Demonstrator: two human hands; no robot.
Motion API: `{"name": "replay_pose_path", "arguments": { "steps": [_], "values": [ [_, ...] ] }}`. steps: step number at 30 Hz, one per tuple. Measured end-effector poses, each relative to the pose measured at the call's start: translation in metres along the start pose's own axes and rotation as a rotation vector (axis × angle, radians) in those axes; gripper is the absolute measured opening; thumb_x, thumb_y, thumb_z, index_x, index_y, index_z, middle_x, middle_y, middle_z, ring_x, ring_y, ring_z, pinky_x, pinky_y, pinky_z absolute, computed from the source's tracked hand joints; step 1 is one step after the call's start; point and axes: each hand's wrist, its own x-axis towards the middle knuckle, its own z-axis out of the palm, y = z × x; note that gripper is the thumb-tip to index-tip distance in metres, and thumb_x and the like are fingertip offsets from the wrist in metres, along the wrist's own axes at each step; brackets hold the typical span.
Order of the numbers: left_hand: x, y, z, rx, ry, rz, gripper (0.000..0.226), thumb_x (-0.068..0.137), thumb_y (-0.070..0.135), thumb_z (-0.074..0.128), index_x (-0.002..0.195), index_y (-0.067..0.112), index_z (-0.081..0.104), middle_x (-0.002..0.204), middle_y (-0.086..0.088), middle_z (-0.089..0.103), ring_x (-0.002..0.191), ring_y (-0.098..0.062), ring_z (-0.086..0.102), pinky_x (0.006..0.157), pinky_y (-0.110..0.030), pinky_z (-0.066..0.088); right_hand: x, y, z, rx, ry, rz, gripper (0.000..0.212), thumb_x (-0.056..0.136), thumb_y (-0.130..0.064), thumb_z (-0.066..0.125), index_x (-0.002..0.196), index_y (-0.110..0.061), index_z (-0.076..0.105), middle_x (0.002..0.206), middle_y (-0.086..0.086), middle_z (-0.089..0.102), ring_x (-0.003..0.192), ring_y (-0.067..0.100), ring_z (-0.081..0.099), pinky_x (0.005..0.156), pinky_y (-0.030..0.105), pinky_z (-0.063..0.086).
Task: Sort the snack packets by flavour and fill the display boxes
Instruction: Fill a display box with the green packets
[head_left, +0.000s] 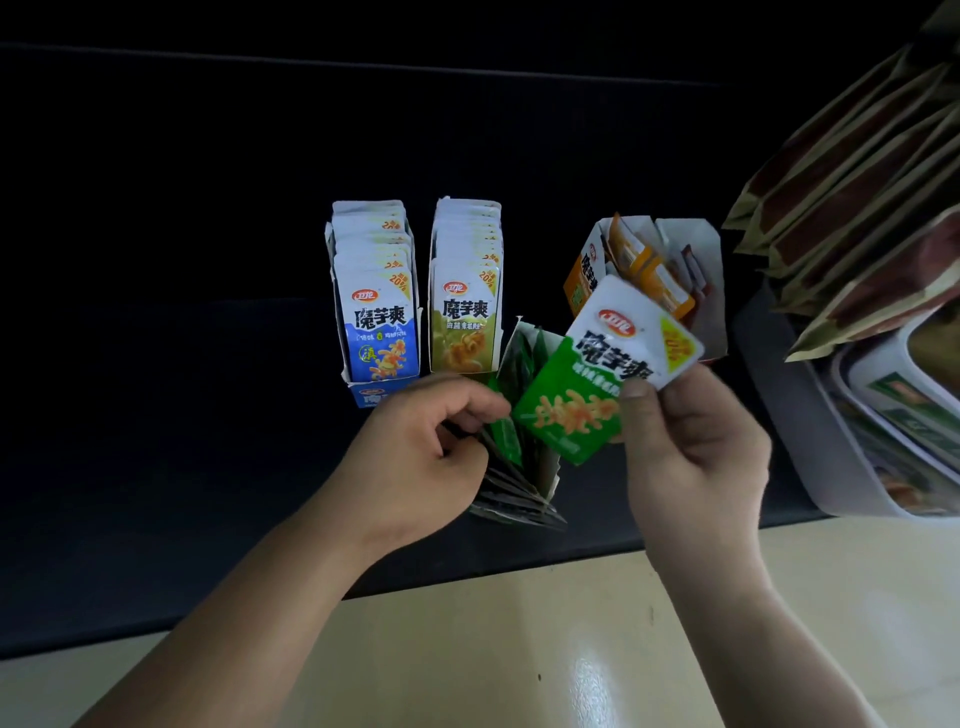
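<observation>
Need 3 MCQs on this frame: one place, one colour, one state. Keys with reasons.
1. The blue box stands where, against the yellow box? A left of it B right of it C on top
2. The packet in the right hand is A orange B green C blue
3. The left hand is A flat on the table B holding a blue packet C curled into the green box
1 A: blue is leftmost. 2 B: thumb on a green packet. 3 C: fingers among its packets.
</observation>
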Motion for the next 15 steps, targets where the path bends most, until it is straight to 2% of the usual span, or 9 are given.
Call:
{"name": "replay_pose_path", "arguments": {
  "steps": [2, 5, 8, 10, 13, 15],
  "values": [
    [-0.003, -0.002, 0.001, -0.003, -0.024, 0.017, 0.053, 0.082, -0.014, 0.058, 0.109, 0.028, 0.077, 0.105, 0.019, 0.065, 0.097, -0.010, 0.066, 0.076, -0.022, 0.053, -0.004, 0.006, 0.002, -0.009, -0.043, 0.052, 0.026, 0.103, 0.000, 0.056, 0.110, -0.018, 0.072, 0.100, -0.001, 0.078, 0.094, 0.011, 0.074, 0.078, 0.024, 0.058],
    [-0.004, -0.005, 0.001, -0.049, 0.011, 0.038, 0.049, 0.084, -0.014, 0.061, 0.109, 0.026, 0.073, 0.109, 0.013, 0.064, 0.107, -0.014, 0.066, 0.078, -0.024, 0.055, -0.007, 0.016, 0.000, -0.066, -0.079, 0.088, 0.024, 0.104, -0.003, 0.055, 0.118, -0.014, 0.072, 0.107, -0.005, 0.079, 0.102, 0.009, 0.074, 0.081, 0.019, 0.056],
    [-0.005, -0.007, 0.000, -0.031, -0.018, -0.027, 0.044, 0.092, -0.007, 0.065, 0.112, 0.032, 0.070, 0.109, 0.023, 0.066, 0.093, 0.005, 0.065, 0.076, -0.010, 0.047, -0.005, 0.019, -0.003, -0.083, -0.070, 0.108, 0.023, 0.104, -0.004, 0.056, 0.116, -0.017, 0.071, 0.106, -0.011, 0.079, 0.101, 0.006, 0.074, 0.080, 0.017, 0.056],
    [-0.008, -0.007, 0.000, 0.034, -0.064, -0.032, 0.044, 0.094, -0.003, 0.064, 0.116, 0.035, 0.070, 0.111, 0.027, 0.067, 0.082, 0.009, 0.062, 0.075, -0.005, 0.044, -0.005, 0.019, -0.004, -0.103, -0.076, 0.108, 0.023, 0.104, -0.006, 0.056, 0.118, -0.018, 0.070, 0.107, -0.011, 0.078, 0.102, 0.006, 0.073, 0.080, 0.016, 0.055],
    [-0.011, -0.005, -0.007, 0.037, -0.088, -0.073, 0.050, 0.087, -0.003, 0.064, 0.109, 0.042, 0.066, 0.114, 0.023, 0.068, 0.067, -0.011, 0.059, 0.064, -0.014, 0.047, -0.007, 0.020, -0.005, -0.093, -0.058, 0.093, 0.026, 0.104, -0.006, 0.056, 0.120, -0.020, 0.070, 0.110, -0.010, 0.078, 0.106, 0.009, 0.073, 0.086, 0.025, 0.059],
    [-0.015, -0.004, -0.015, 0.026, -0.168, -0.131, 0.054, 0.081, 0.001, 0.068, 0.107, 0.047, 0.060, 0.121, 0.022, 0.066, 0.080, -0.018, 0.061, 0.071, -0.028, 0.056, -0.008, 0.017, -0.006, -0.061, -0.032, 0.087, 0.027, 0.104, -0.005, 0.055, 0.118, -0.023, 0.070, 0.111, -0.007, 0.078, 0.107, 0.015, 0.074, 0.089, 0.037, 0.061]
  ]
}}
